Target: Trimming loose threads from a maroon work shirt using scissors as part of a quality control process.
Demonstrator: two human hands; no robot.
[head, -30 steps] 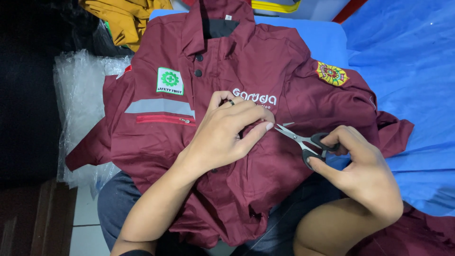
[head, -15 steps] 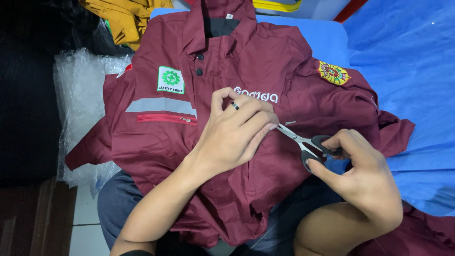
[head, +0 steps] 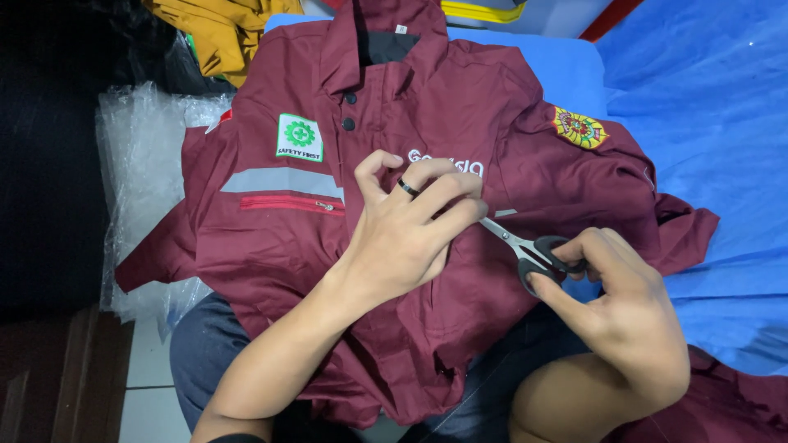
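A maroon work shirt (head: 443, 98) lies spread over my lap, with a green and white chest patch (head: 299, 137), a grey reflective strip, a red zip pocket and a round sleeve emblem (head: 579, 129). My left hand (head: 406, 226) presses on the shirt's chest over white embroidered lettering, a dark ring on one finger. My right hand (head: 616, 303) holds small black-handled scissors (head: 525, 246), blades pointing left and running under the left fingertips. The blade tips are hidden.
Blue fabric (head: 706, 107) covers the surface to the right. A stack of clear plastic bags (head: 139, 164) lies at the left. A mustard-yellow garment (head: 222, 33) sits at the top left. A dark wooden edge (head: 57, 377) is at the lower left.
My left hand has shifted slightly along the lettering and its fingers spread. The scissors stay under its fingertips, held by my right hand.
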